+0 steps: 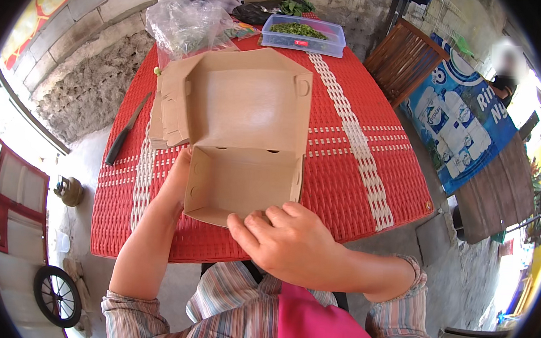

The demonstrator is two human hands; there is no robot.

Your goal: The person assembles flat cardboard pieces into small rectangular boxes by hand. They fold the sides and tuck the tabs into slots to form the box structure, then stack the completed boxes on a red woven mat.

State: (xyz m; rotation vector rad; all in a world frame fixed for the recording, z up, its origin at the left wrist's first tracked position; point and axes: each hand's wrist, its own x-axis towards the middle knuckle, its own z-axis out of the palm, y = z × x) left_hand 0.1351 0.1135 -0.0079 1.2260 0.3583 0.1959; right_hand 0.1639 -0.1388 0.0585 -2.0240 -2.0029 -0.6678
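Note:
A brown cardboard food box (242, 176) with its hinged lid (243, 102) raised is held above the near part of the red woven table. My left hand (179, 173) grips it from the left side; its fingertips are hidden behind the box. At the front right, my right hand (288, 235) has its fingers bent over the front wall. The inside of the box shows bare board. Flat brown box blanks (167, 110) lie stacked just behind it on the left, partly covered by the lid.
A knife with a black handle (119, 144) lies at the table's left side. Toward the far end are a clear plastic bag (189, 24) and a plastic container (334, 43) of chopped greens. A wooden chair (407, 59) stands at the right, with a person (506, 81) beyond.

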